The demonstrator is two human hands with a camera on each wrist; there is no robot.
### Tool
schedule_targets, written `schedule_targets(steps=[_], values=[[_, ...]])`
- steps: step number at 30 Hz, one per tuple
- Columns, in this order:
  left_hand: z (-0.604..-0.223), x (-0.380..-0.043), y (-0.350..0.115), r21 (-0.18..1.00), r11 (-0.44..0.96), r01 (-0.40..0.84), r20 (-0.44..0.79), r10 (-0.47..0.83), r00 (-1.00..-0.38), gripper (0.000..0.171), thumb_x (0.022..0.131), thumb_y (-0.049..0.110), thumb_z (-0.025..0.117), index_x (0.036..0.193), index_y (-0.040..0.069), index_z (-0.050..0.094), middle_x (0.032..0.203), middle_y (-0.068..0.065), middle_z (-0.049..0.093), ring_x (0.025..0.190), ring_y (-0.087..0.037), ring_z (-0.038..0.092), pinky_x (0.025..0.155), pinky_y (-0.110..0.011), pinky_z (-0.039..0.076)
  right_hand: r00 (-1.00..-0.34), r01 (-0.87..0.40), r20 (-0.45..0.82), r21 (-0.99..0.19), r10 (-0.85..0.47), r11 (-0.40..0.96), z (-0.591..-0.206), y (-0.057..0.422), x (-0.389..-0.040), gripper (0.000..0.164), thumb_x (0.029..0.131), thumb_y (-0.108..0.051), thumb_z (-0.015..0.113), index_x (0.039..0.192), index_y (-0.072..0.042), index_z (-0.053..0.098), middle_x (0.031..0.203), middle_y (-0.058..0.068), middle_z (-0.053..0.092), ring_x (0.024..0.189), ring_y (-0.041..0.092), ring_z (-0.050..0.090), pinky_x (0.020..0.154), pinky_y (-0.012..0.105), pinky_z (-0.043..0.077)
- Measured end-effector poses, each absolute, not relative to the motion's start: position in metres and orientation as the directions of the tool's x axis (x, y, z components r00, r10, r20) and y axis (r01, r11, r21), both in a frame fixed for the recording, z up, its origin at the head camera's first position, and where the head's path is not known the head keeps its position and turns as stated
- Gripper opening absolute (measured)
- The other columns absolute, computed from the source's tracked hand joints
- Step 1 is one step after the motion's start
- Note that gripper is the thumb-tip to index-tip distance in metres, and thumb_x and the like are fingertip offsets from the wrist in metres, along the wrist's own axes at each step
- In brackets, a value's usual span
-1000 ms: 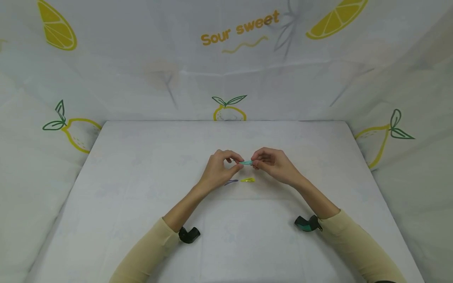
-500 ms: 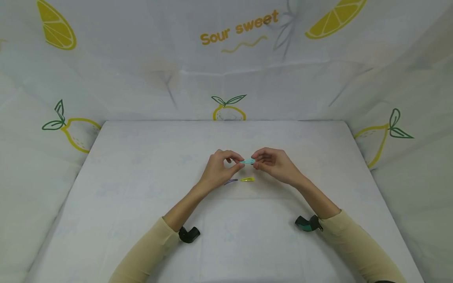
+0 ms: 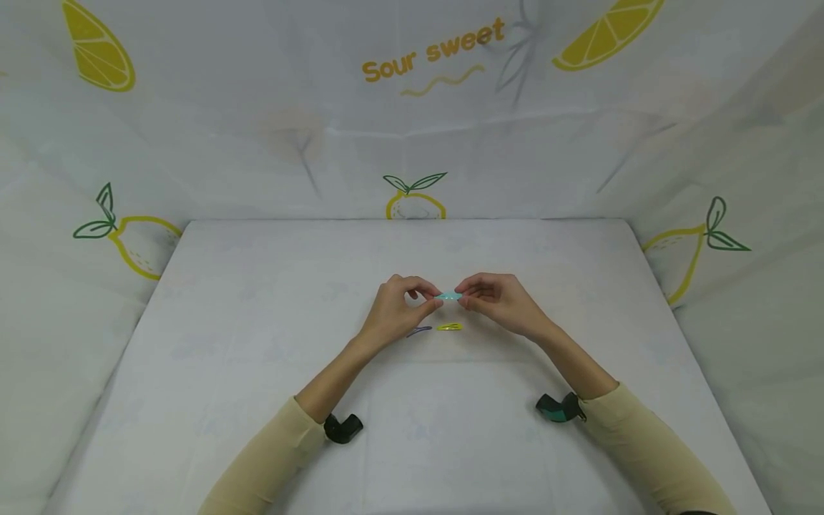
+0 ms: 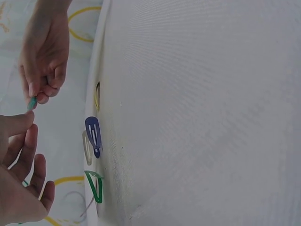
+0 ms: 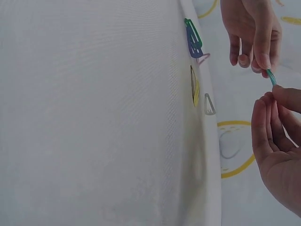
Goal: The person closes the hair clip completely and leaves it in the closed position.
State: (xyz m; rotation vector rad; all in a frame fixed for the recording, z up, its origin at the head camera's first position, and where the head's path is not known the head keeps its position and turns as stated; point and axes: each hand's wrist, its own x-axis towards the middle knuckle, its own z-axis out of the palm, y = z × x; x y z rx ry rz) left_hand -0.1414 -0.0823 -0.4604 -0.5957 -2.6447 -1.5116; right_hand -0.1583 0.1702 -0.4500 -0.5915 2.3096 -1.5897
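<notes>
A teal snap hair clip (image 3: pixel 449 296) is held above the table between both hands. My left hand (image 3: pixel 402 304) pinches its left end between thumb and index finger, while my right hand (image 3: pixel 498 300) pinches the right end. Fingertips cover both ends of the clip. Just below the hands in the head view lie a yellow hair clip (image 3: pixel 449 327) and a purple hair clip (image 3: pixel 420 330), the latter partly behind the left wrist. The left wrist view also shows a green hair clip (image 4: pixel 95 186) and a grey-white hair clip (image 4: pixel 87 148) on the table.
A pink clip (image 5: pixel 203 59) shows beside the purple one in the right wrist view. White cloth covers the table (image 3: pixel 412 443). A lemon-printed curtain (image 3: pixel 257 100) rises behind and on both sides. Black wrist cameras sit near the sleeves.
The teal clip has turned between the fingers, from a thin edge to a broader, glossy face. Both hands have barely moved, and the clips on the table lie as before.
</notes>
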Motion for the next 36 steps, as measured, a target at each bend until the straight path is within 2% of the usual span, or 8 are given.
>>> schedule_targets(steps=[6, 13, 18, 24, 30, 36], values=[[-0.459, -0.142, -0.083, 0.811, 0.47, 0.349, 0.212, 0.32, -0.923, 0.012, 0.094, 0.017, 0.085, 0.103, 0.008, 0.083, 0.096, -0.006, 0.083, 0.096, -0.031, 0.065, 0.089, -0.034, 0.05, -0.876, -0.19, 0.008, -0.925, -0.482, 0.33, -0.452, 0.17, -0.159, 0.018, 0.101, -0.006, 0.075, 0.118, 0.001, 0.075, 0.111, 0.019, 0.076, 0.096, 0.014, 0.072, 0.088, 0.019, 0.061], [-0.46, -0.144, -0.084, 0.785, 0.505, 0.358, 0.198, 0.342, -0.918, 0.012, 0.094, 0.014, 0.085, 0.104, 0.007, 0.084, 0.094, -0.006, 0.084, 0.099, -0.032, 0.071, 0.09, -0.037, 0.056, -0.873, -0.207, 0.002, -0.907, -0.488, 0.367, -0.452, 0.171, -0.16, 0.019, 0.101, -0.007, 0.075, 0.118, 0.001, 0.076, 0.111, 0.018, 0.077, 0.095, 0.014, 0.071, 0.086, 0.018, 0.059], [-0.459, -0.144, -0.084, 0.761, 0.521, 0.387, 0.222, 0.352, -0.909, 0.009, 0.094, 0.011, 0.085, 0.101, 0.007, 0.084, 0.092, -0.006, 0.084, 0.094, -0.03, 0.075, 0.089, -0.04, 0.059, -0.87, -0.201, -0.007, -0.909, -0.494, 0.366, -0.451, 0.171, -0.161, 0.018, 0.101, -0.006, 0.076, 0.118, 0.001, 0.077, 0.111, 0.019, 0.077, 0.095, 0.016, 0.071, 0.087, 0.017, 0.059], [-0.46, -0.144, -0.083, 0.714, 0.562, 0.417, 0.245, 0.358, -0.901, 0.007, 0.093, 0.011, 0.085, 0.099, 0.007, 0.085, 0.089, -0.003, 0.083, 0.088, -0.025, 0.074, 0.086, -0.036, 0.06, -0.86, -0.208, -0.012, -0.905, -0.511, 0.371, -0.452, 0.171, -0.164, 0.016, 0.101, -0.004, 0.075, 0.116, 0.001, 0.077, 0.109, 0.019, 0.078, 0.095, 0.018, 0.072, 0.086, 0.017, 0.059], [-0.461, -0.144, -0.083, 0.66, 0.626, 0.415, 0.238, 0.35, -0.906, 0.007, 0.093, 0.017, 0.086, 0.098, 0.012, 0.085, 0.089, 0.001, 0.083, 0.087, -0.025, 0.07, 0.085, -0.035, 0.054, -0.851, -0.227, -0.01, -0.894, -0.525, 0.386, -0.454, 0.171, -0.167, 0.015, 0.1, -0.002, 0.074, 0.114, 0.001, 0.078, 0.108, 0.018, 0.079, 0.093, 0.017, 0.072, 0.084, 0.018, 0.059], [-0.461, -0.143, -0.082, 0.621, 0.675, 0.399, 0.201, 0.354, -0.913, 0.007, 0.094, 0.021, 0.085, 0.097, 0.014, 0.085, 0.09, 0.005, 0.083, 0.09, -0.021, 0.065, 0.09, -0.041, 0.047, -0.844, -0.247, -0.01, -0.88, -0.537, 0.405, -0.458, 0.172, -0.169, 0.016, 0.099, -0.001, 0.075, 0.114, 0.002, 0.078, 0.107, 0.018, 0.079, 0.092, 0.015, 0.071, 0.082, 0.017, 0.058]])
